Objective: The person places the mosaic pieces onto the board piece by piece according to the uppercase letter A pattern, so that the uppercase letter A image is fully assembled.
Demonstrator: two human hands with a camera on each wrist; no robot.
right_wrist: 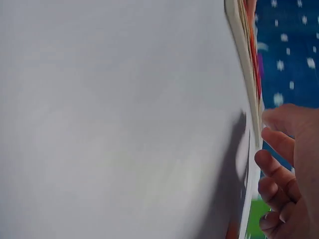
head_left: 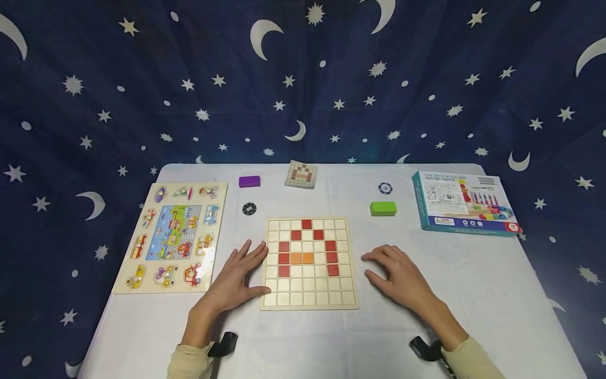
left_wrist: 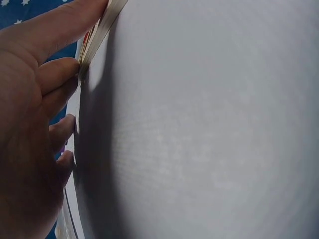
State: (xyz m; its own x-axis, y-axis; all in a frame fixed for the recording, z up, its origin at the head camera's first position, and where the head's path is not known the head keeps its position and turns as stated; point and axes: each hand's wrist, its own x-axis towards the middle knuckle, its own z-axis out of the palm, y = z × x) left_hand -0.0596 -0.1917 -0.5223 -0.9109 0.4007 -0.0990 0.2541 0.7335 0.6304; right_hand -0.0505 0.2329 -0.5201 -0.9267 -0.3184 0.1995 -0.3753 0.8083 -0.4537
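Observation:
A square wooden grid board [head_left: 309, 308] lies flat on the table. Red squares such as the top one [head_left: 306, 224] form a peaked outline on it, with two orange squares [head_left: 302, 258] inside. My left hand [head_left: 236, 278] rests at the board's left side, fingers spread, thumb and fingertips right at the rim. In the left wrist view, the thumb and a finger meet the edge of the board [left_wrist: 102, 35]. To the right of the board, my right hand [head_left: 400, 276] lies with loosely bent fingers and nothing between them, a small gap from the rim.
At left lies a vehicle peg puzzle [head_left: 219, 210]. Behind the board are a purple block [head_left: 249, 181], a black chip [head_left: 249, 209], a pattern card [head_left: 301, 174], a blue-white chip [head_left: 385, 188] and a green block [head_left: 383, 209]. A toy box [head_left: 466, 202] sits at right.

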